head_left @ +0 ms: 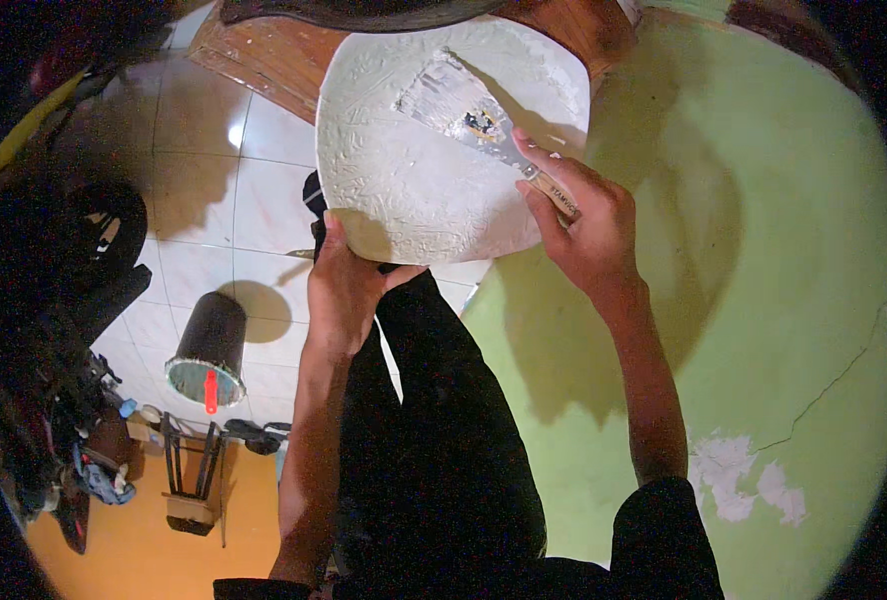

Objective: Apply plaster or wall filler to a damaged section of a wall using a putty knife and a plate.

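My left hand (349, 290) is closed on the near left edge of a white rounded-square board (434, 190), thumb on top and fingers underneath, mostly hidden. White paste is smeared over the board, thin in the middle and thicker at its far right rim. In my right hand (599, 225) is a putty knife (454, 100), its wooden handle gripped between thumb and fingers. The wide metal blade lies over the board, pointing to the far left, and carries white paste. Whether the blade touches the board I cannot tell.
A pale green wall (804, 270) runs along the right, with a thin crack and white patches (729, 475). Left on the tiled floor (189, 180) is a dark bucket (209, 340) with a red-handled tool (212, 392). Brown wooden furniture (274, 55) stands beyond the board; dark clutter fills the far left.
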Demonstrator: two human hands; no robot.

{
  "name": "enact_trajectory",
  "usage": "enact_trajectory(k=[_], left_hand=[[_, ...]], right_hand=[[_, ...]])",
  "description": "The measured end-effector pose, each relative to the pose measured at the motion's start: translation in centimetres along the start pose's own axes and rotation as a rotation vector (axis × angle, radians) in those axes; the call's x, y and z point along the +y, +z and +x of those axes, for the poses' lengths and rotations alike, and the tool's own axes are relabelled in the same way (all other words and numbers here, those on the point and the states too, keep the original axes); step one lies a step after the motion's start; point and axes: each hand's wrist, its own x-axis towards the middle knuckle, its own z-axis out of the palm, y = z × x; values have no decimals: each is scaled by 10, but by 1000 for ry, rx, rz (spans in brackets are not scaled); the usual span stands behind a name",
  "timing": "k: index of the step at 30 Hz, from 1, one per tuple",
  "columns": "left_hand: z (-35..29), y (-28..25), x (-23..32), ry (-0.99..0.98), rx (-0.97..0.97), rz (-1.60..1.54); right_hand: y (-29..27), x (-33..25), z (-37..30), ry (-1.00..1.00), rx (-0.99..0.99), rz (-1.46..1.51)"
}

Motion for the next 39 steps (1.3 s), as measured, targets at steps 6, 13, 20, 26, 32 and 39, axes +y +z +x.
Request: enact_trajectory(k=[6,13,20,26,32,39], left_hand=[[2,-8,9,-5,-38,-46],[8,-12,8,59,-11,-41],[-2,2,2,48,57,-31],[-14,10,-8,51,54,-60],[-16,16,-13,29,107,-39],[-23,25,-18,45,184,86]], right_hand=[[10,-27,-1,19,-143,-6],[39,-47,-31,282,219,63],[66,-59,-25,414,298,-1],[63,-68,-20,401,315,-59],[58,-70,-16,403,302,-78],[65,-63,-12,306,382,-94]])
